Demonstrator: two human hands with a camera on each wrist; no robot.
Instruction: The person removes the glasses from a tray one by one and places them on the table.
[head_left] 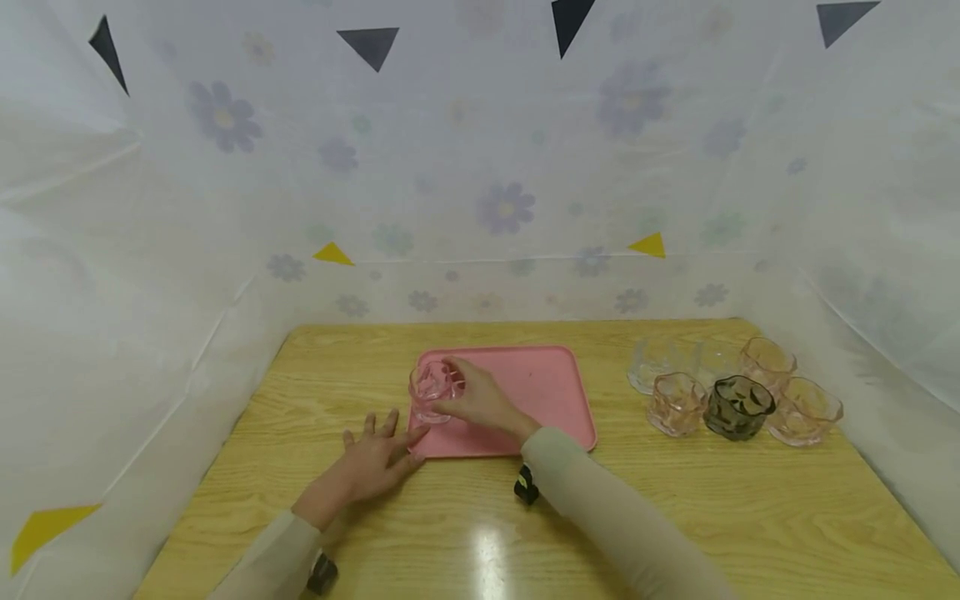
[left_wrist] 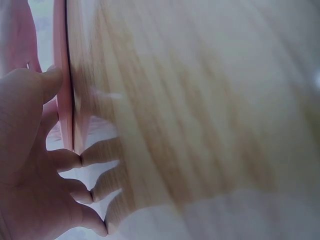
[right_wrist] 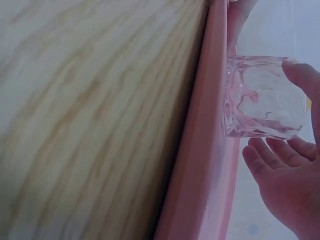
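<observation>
On the left part of a pink tray [head_left: 542, 392] stands a clear glass cup [head_left: 429, 390] with a wavy rim, upright. My right hand [head_left: 483, 404] holds it from the right; in the right wrist view the thumb [right_wrist: 300, 77] is at its rim and the other fingers are at the opposite side. The tray's raised edge hides the cup's base there. My left hand [head_left: 369, 465] lies with fingers spread at the tray's near left corner. Its thumb and index finger touch the tray edge [left_wrist: 62, 95], while other fingertips rest on the wooden table.
To the right of the tray several glass cups stand close together: clear ones [head_left: 654, 367] at the back, pinkish ones [head_left: 677, 406] and a dark grey-green one [head_left: 738, 408]. White flower-patterned sheeting [head_left: 450, 167] encloses the wooden table [head_left: 465, 525] at the back and sides.
</observation>
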